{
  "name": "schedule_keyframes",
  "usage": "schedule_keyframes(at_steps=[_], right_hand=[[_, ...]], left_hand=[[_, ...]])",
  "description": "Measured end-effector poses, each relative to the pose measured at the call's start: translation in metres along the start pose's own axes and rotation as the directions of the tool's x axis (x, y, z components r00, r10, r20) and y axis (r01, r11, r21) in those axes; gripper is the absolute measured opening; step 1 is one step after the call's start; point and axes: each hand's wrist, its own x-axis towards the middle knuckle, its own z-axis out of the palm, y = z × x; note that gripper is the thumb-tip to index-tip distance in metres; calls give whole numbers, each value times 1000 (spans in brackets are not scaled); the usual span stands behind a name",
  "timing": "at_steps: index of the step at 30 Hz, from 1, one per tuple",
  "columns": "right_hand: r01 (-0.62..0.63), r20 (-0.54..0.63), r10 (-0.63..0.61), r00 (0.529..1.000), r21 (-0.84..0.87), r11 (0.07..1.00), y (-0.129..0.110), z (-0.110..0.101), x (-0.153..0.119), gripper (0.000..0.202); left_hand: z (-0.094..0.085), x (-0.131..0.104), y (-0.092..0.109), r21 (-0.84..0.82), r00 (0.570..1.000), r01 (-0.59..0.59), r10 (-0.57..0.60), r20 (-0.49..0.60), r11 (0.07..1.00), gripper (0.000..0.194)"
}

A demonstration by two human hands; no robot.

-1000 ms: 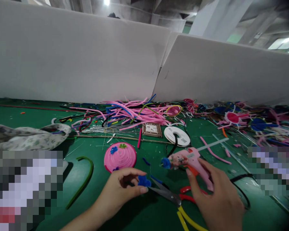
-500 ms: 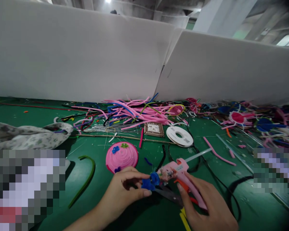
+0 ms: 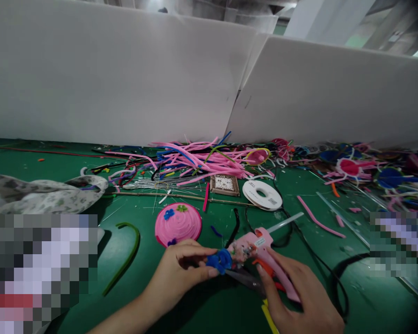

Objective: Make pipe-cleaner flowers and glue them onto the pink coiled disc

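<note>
Between thumb and fingers, my left hand pinches a blue pipe-cleaner flower. My right hand is wrapped round the handle of a pink hot glue gun, fingers by its orange trigger. The gun's nozzle end is at the flower; whether they touch is hidden. A clear glue stick sticks out of the gun's back. Below the gun lies a pair of scissors, partly covered by my right hand. Behind my left hand rests a pink coiled disc with small blue and green flowers on it.
Pink pipe cleaners are heaped by the white partition. Nearer lie a white spool, a small framed tray and a green pipe cleaner. Patterned cloth is at left, finished-looking coloured pieces at right. A black cord curls on the right.
The blue flower has turned in my left fingers and moved slightly right, its looped side facing more toward me. My right hand stays on the glue gun. The view has shifted slightly.
</note>
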Motion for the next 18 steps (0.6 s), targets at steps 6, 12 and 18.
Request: schedule_keyframes(at_steps=[6, 12, 18], right_hand=[[15, -17, -15, 1000, -12, 1000, 1, -1, -2, 23], [-3, -6, 3, 1000, 4, 1000, 4, 3, -2, 24], [-32, 17, 31, 999, 23, 999, 4, 1, -3, 22]], left_hand=[[0, -1, 1, 118, 999, -44, 43, 3, 992, 26], [3, -6, 1, 145, 999, -43, 40, 26, 988, 37], [2, -7, -2, -8, 1000, -9, 9, -6, 1000, 22]])
